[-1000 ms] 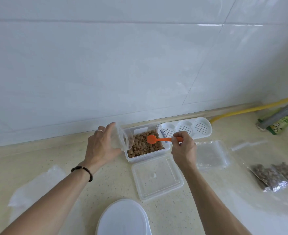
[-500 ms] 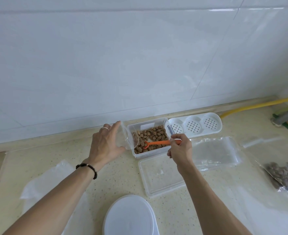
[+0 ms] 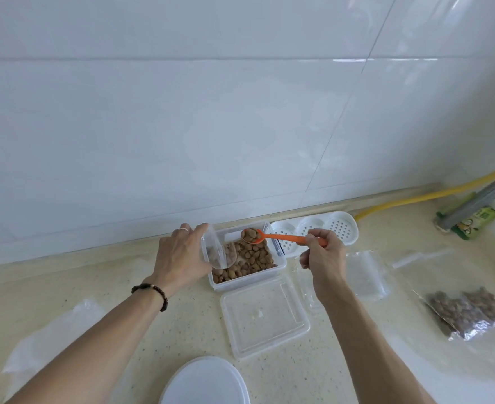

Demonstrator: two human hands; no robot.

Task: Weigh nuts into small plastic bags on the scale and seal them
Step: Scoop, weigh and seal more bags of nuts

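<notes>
We are in the filling step. Our left hand (image 3: 179, 255) grips a small clear bag (image 3: 217, 252), holding it open over the near-left corner of the box (image 3: 281, 262) of nuts (image 3: 249, 259); a few nuts seem to lie already inside the bag. Our right hand (image 3: 323, 253) is clenched on the handle of the orange spoon (image 3: 281, 237), and the bowl of the spoon, loaded with nuts, hangs just right of the bag mouth, above the far part of the box.

The next move, we judge, calls for bringing the spoon left to the bag opening and tipping it slowly, with the left grip keeping the mouth wide, or nuts may fall back. The lid (image 3: 263, 316) lies on the desk (image 3: 94, 287) just below the right hand. Two filled bags (image 3: 468, 312) rest far to its right. The scale (image 3: 205, 383), if the white oval near us is that, carries nothing, so weighing and sealing are not yet done for this bag.
</notes>
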